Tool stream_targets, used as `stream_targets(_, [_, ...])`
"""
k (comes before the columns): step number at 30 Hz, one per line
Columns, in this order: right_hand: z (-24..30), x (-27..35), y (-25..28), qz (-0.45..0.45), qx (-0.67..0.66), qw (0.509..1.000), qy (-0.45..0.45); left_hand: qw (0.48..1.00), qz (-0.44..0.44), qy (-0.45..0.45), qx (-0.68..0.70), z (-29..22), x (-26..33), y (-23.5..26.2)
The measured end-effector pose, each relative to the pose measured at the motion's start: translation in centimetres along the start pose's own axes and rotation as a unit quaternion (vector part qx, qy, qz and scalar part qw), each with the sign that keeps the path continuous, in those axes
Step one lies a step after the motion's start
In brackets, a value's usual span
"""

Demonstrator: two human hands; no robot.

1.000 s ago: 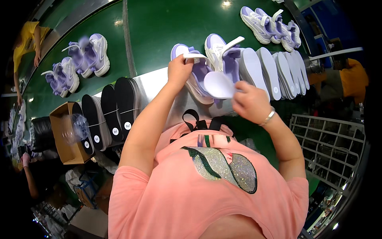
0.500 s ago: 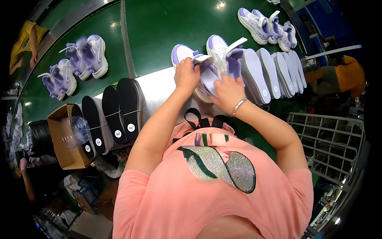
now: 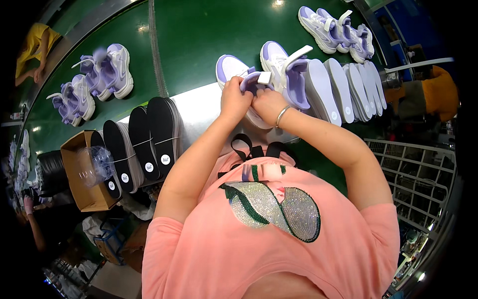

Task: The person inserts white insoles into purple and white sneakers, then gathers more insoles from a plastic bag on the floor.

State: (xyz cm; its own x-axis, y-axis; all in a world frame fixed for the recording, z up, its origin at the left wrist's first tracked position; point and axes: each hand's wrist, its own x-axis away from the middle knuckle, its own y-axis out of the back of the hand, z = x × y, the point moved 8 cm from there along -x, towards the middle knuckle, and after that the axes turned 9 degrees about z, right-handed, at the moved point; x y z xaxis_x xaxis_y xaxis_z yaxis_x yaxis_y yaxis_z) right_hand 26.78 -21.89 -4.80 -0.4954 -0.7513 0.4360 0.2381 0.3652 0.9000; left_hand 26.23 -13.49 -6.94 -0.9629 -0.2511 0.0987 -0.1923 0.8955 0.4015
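A white and lavender sneaker [image 3: 227, 67] lies on the edge of the green conveyor belt [image 3: 199, 35]. My left hand [image 3: 234, 98] grips its collar and lavender tongue. My right hand [image 3: 267, 105], with a bracelet at the wrist, is closed on the same opening from the right, fingers tucked in against the left hand. The insole seen earlier is hidden under my hands. A second matching sneaker [image 3: 281, 60] with a white strap stands just to the right, touching the first.
A row of white insoles [image 3: 348, 84] leans at the right. Bundles of black insoles [image 3: 149, 134] and a cardboard box [image 3: 79, 197] sit at the left. More sneaker pairs [image 3: 107, 67] [image 3: 333, 27] ride the belt. A wire cage [image 3: 418, 174] is at the lower right. A person in yellow [image 3: 35, 45] is at the far left.
My right hand carried a white insole to the sneaker's opening and closed in beside my left hand; the insole is no longer visible.
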Motion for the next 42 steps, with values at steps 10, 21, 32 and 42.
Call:
stream_targets(10, [-0.6, -3.3, -3.8, 0.396, -0.018, 0.918, 0.032, 1.0, 0.007, -0.011, 0.024, 0.1, -0.5, -0.3])
stream_targets(21, [-0.4, -1.5, -1.8, 0.326, 0.033, 0.944, 0.032, 1.0, 0.0, -0.024, -0.016, -0.5, -0.4, -0.6])
stream_targets(32, [-1.7, 2.0, -3.6, 0.224, -0.164, 0.96, 0.022, 0.998, 0.02, -0.052, -0.025, -0.3, -1.3, -1.6])
stream_targets(42, [-10.9, 10.0, -2.8, -0.168, -0.071, 0.96, -0.211, 0.943, -0.213, -0.14, -0.216, -6.7, 2.7, 7.9])
